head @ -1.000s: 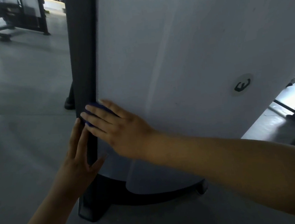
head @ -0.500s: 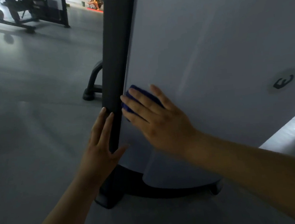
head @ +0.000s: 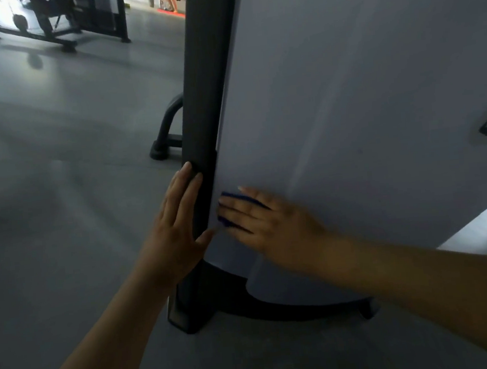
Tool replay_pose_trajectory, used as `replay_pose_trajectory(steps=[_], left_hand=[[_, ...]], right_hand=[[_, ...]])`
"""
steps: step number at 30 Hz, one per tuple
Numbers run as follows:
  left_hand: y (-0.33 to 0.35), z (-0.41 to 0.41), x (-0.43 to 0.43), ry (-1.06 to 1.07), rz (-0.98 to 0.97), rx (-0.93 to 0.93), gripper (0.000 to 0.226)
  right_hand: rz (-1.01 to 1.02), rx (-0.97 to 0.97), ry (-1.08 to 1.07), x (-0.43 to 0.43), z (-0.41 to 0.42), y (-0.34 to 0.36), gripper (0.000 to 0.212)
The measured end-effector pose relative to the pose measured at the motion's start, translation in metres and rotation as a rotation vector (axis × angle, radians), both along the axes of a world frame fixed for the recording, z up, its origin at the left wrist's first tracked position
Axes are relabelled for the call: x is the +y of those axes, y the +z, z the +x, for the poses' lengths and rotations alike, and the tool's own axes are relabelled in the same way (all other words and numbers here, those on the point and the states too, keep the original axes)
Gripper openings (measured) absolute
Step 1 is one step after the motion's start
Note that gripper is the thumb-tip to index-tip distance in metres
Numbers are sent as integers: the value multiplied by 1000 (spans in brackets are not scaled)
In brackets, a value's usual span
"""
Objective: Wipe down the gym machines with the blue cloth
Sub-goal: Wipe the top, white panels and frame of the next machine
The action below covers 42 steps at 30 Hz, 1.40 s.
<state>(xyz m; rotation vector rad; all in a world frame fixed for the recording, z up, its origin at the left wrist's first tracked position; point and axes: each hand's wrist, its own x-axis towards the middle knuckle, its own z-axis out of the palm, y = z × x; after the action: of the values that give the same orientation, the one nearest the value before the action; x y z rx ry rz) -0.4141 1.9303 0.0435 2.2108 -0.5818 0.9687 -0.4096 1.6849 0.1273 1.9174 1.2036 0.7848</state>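
Head view, angled down, close to panel

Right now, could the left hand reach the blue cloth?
Probably yes: the left hand rests on the black post right beside the blue cloth. Only the right hand, pressing the cloth to the white panel, covers most of it.

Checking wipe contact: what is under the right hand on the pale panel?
The blue cloth, pressed against the pale panel beside the black post by the right hand. Only its upper edge and strips between the fingers show; the hand covers the rest.
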Motion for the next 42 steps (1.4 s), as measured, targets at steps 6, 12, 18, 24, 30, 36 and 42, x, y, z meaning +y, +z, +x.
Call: replay_pose_trajectory(steps=[6, 12, 18, 24, 30, 36, 42], left_hand=[[2, -1, 1, 2, 92, -3, 91], [5, -1, 9, -30, 113, -4, 74], [6, 0, 16, -34, 230, 26, 95], [9, 4, 38, 16, 405, 61, 116], [8, 1, 34, -9, 343, 60, 110], [15, -1, 44, 65, 298, 39, 97], [15, -1, 42, 94, 333, 61, 96]], right_hand=[[173, -54, 0, 2, -1, -5, 53], [349, -6, -41, 8, -6, 9, 52], [-181, 75, -125, 17, -13, -59, 67], [118, 75, -97, 30, -7, -58, 63], [-221, 128, -169, 37, -11, -97, 69], [101, 37, -103, 42, 4, -67, 64], [-79, 95, -128, 58, 6, -83, 67]])
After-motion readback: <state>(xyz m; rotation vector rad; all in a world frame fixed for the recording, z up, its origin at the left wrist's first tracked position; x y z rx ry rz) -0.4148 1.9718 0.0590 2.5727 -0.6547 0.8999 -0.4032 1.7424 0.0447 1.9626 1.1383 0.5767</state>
